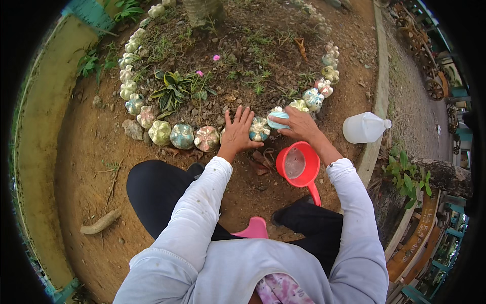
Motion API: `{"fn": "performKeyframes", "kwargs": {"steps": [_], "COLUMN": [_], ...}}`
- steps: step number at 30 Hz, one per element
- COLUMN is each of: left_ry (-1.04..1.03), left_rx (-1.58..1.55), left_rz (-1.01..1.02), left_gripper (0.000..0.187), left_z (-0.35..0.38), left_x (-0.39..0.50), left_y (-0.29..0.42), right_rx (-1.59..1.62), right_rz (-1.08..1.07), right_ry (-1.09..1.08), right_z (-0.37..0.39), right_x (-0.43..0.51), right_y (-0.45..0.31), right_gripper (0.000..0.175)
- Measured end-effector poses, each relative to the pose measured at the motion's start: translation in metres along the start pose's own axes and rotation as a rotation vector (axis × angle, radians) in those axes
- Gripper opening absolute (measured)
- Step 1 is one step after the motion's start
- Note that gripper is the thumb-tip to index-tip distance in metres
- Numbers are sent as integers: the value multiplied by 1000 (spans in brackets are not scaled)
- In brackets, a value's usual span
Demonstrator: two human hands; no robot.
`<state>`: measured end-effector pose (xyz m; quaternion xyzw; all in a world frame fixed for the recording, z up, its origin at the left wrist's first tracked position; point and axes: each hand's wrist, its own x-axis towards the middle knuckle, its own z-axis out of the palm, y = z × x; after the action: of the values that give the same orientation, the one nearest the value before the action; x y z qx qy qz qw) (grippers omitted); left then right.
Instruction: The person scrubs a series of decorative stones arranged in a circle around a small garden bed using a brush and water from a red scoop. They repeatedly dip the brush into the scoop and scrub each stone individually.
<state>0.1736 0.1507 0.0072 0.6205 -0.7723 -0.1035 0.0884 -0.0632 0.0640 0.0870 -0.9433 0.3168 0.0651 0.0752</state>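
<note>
Upturned, paint-worn bottle bottoms (182,136) form a curved border round a planted bed. My left hand (238,133) lies with fingers spread over one of them, fingertips on the soil's edge, beside a blue and cream one (260,129). In my right hand (302,123) is a light-blue scrub brush or sponge (278,120), pressed against the border just right of that piece; its underside is hidden. A red plastic dipper (311,165) with cloudy, foamy liquid stands on the dirt below my right wrist.
A white translucent plastic jug (363,128) lies by the concrete curb (381,91) at right. Pink plastic, perhaps a stool (255,228), shows between my legs. Variegated plants (172,89) and a tree trunk (203,13) stand in the bed. A low yellowish wall (38,125) runs along the left.
</note>
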Motion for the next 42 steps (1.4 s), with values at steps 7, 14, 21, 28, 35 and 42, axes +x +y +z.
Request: {"fn": "performKeyframes", "kwargs": {"steps": [7,14,21,28,35,42], "left_ry": [26,-3,4,8,-13,36], "left_rx": [-10,9,21,15,13,4], "left_rz": [17,17,11,29,-4,41], "left_gripper": [119,118,114,113,113,111], "left_z": [0,1,3,3,3,3], "left_x": [-1,3,-3,4,-5,6], "left_y": [-2,3,-4,4,-6,5], "right_rx": [-18,22,293,198,265,149], "right_rz": [-48,230,815,987,982,1011], "right_ry": [42,240,491,550,578,693], "right_z": [9,37,76,69,100,69], "right_x": [-3,18,5,47,11,60], "right_y": [10,-30,-91,-44,-110,-39], "right_gripper": [55,54,54,55,61,53]}}
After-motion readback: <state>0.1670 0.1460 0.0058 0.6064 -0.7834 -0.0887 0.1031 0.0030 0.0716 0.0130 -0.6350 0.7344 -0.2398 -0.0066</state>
